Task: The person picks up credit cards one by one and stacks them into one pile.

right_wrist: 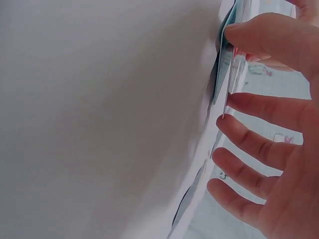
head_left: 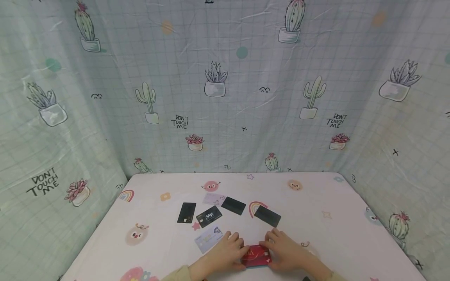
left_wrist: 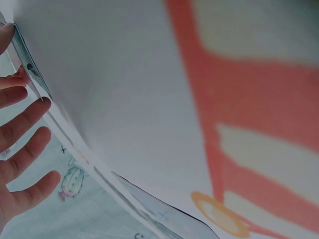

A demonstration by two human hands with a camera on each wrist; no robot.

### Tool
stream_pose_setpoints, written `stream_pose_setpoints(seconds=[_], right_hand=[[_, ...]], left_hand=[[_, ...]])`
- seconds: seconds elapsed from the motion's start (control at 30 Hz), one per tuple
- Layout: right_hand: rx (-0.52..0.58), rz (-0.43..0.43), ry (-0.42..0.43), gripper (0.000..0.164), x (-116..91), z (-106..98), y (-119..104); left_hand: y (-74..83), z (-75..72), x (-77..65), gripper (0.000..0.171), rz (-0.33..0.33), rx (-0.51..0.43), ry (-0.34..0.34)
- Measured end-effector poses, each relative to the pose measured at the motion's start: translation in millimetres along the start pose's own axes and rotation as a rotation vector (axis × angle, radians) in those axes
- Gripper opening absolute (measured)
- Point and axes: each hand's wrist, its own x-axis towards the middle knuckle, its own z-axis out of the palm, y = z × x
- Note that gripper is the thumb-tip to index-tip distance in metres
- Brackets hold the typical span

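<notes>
A red card (head_left: 256, 255) with VIP lettering lies near the front of the table, and a bluish edge peeks out along its near side. My left hand (head_left: 226, 251) holds its left end between thumb and fingers. On the right end, my right hand (head_left: 284, 251) does likewise. Seen edge-on in the right wrist view, a teal card (right_wrist: 225, 59) sits under the right hand's thumb (right_wrist: 264, 35). The left wrist view shows the left hand (left_wrist: 22, 144) with thumb and forefinger at the card edges and its other fingers spread.
Beyond the hands lie a pale card (head_left: 208, 239), a black Vip card (head_left: 209, 216), a black card (head_left: 186, 212) at left, a pale purple card (head_left: 213, 199), and two dark cards, one central (head_left: 233, 205) and one farther right (head_left: 267, 216). Patterned cloth (head_left: 225, 109) encloses the table (head_left: 334, 234).
</notes>
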Motion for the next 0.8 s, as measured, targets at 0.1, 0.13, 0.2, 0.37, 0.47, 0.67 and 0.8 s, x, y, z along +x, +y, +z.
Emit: stream_pose_setpoints(seconds=[0.1,0.13,0.2,0.37,0.47,0.67,0.8], right_hand=[[0.0,0.003,-0.005,0.054,-0.4,0.3,0.0],[0.0,0.004,-0.005,0.054,-0.5,0.4,0.1],[-0.003,0.002,-0.006,0.055,-0.9,0.7,0.3],[0.007,0.014,-0.01,0.054,-1.6,1.6,-0.6],[0.014,0.014,-0.011,0.054,-1.8,2.4,-0.6],[0.017,-0.009,-0.001,0.053,-2.0,4.7,1.2],[0.014,-0.024,0.003,0.052,-1.4,5.2,2.0]], left_hand=[[0.3,0.3,0.1,0.051,0.007,0.008,0.007],[0.2,0.5,0.1,0.05,0.011,0.009,0.01],[0.1,1.1,0.6,0.05,0.017,0.011,0.015],[-0.3,1.3,0.8,0.049,0.024,0.008,0.021],[-0.2,2.3,0.2,0.05,0.02,-0.004,0.017],[0.8,2.7,-0.7,0.05,0.023,-0.013,0.015],[0.6,1.9,-0.9,0.049,0.021,-0.02,-0.002]])
